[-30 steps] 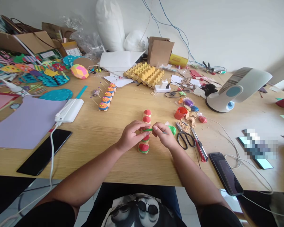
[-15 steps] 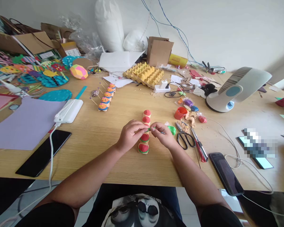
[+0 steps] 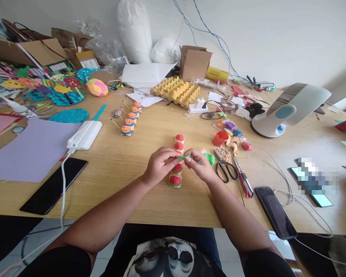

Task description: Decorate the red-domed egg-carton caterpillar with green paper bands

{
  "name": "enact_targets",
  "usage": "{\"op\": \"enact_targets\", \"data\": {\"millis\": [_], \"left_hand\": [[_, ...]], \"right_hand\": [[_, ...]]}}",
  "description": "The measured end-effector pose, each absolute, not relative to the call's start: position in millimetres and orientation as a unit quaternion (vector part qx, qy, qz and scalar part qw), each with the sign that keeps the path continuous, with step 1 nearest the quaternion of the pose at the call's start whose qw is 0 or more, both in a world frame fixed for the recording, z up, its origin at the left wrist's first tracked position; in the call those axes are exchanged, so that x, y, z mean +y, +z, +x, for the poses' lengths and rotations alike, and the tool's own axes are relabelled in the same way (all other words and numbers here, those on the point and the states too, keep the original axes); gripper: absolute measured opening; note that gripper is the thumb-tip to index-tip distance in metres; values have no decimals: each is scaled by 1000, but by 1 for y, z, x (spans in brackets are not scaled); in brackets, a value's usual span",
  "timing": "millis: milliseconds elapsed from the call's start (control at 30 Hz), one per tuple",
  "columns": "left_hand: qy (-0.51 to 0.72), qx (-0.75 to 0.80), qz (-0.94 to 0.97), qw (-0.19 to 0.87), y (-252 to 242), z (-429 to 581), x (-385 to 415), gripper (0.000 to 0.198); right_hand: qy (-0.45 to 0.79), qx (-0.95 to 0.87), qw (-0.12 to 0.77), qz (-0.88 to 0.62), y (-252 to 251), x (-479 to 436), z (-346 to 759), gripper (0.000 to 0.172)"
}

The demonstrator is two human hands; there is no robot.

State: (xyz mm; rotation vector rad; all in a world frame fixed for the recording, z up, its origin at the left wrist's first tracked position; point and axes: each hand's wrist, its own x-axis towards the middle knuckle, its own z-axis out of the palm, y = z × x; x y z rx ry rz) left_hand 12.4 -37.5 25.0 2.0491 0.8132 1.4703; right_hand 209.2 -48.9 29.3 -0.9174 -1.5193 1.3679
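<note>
Between my two hands a thin strip of green modelling clay (image 3: 183, 156) is stretched, pinched at each end. My left hand (image 3: 161, 164) grips its left end, and my right hand (image 3: 200, 164) grips its right end with thumb and finger. Just below them lies a row of egg-carton cups (image 3: 175, 181) with red domed tops; the nearest cups carry a green edge, and my hands hide part of the row. A lump of green clay (image 3: 210, 159) rests in its wrapper beside my right hand.
Scissors (image 3: 226, 169) and a red utility knife (image 3: 243, 179) lie to the right, near a red cup (image 3: 220, 138). A finished-looking orange and blue egg-carton row (image 3: 130, 120) stands back left. Phones (image 3: 275, 212), a power bank (image 3: 86, 135) and a white fan (image 3: 282, 111) stand around.
More of the green clay strip shows between my fingers, and it looks longer. My hands have barely moved; the whole view has shifted very slightly.
</note>
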Motion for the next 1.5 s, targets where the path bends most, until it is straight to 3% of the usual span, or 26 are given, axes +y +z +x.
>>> {"op": "enact_targets", "data": {"millis": [233, 367, 600, 867, 1033, 1167, 1233, 1433, 1500], "left_hand": [[532, 286, 757, 248, 26, 12, -39, 8], [510, 277, 773, 255, 28, 12, -40, 4], [490, 279, 783, 263, 29, 12, -41, 24], [516, 302, 769, 225, 25, 13, -38, 4], [520, 305, 764, 232, 26, 12, -38, 4], [501, 308, 770, 249, 29, 11, -38, 22], [493, 315, 771, 252, 30, 11, -38, 27], [519, 351, 735, 257, 28, 13, -38, 12], [519, 347, 731, 276, 27, 14, -38, 17]], "right_hand": [[476, -676, 425, -368, 31, -52, 207, 36], [427, -714, 410, -373, 36, -53, 207, 46], [406, -738, 378, -383, 36, -53, 207, 64], [412, -711, 418, -387, 37, -52, 206, 42], [431, -701, 398, -405, 34, -52, 208, 59], [446, -700, 373, -415, 33, -52, 209, 70], [448, -698, 378, -411, 33, -52, 209, 69], [466, -655, 426, -414, 36, -49, 208, 47], [470, -650, 431, -414, 36, -49, 207, 44]]}}
